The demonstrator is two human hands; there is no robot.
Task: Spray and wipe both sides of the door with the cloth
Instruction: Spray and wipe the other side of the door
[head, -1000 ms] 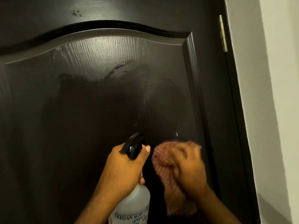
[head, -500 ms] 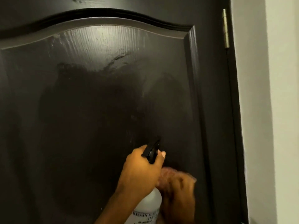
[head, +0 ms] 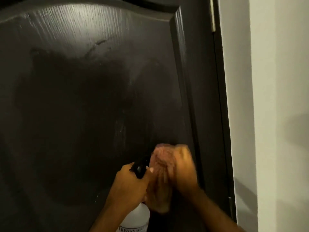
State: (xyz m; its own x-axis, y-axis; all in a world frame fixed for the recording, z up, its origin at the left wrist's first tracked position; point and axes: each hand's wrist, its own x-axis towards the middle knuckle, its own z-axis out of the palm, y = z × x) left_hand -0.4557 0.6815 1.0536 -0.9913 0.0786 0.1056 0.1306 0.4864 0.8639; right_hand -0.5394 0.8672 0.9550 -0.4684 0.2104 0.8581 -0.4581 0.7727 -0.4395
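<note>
Dark door [head: 83,97] | hinge [head: 212,15] | white wall [head: 275,81] beside

Landmark: door [head: 83,97]. Hinge [head: 212,15] on its upper right edge; wall [head: 275,97] right of it. Before its lower panel: spray bottle [head: 135,216] in left hand [head: 128,186]; cloth [head: 163,166] under right hand [head: 183,168], just right of the bottle.

Spray bottle [head: 136,218], gripped at the neck by left hand [head: 129,186]: white label below the grip, cut by frame edge, dark capitals read "KISSAN A…", rest cropped and blurred. No other legible text.
</note>
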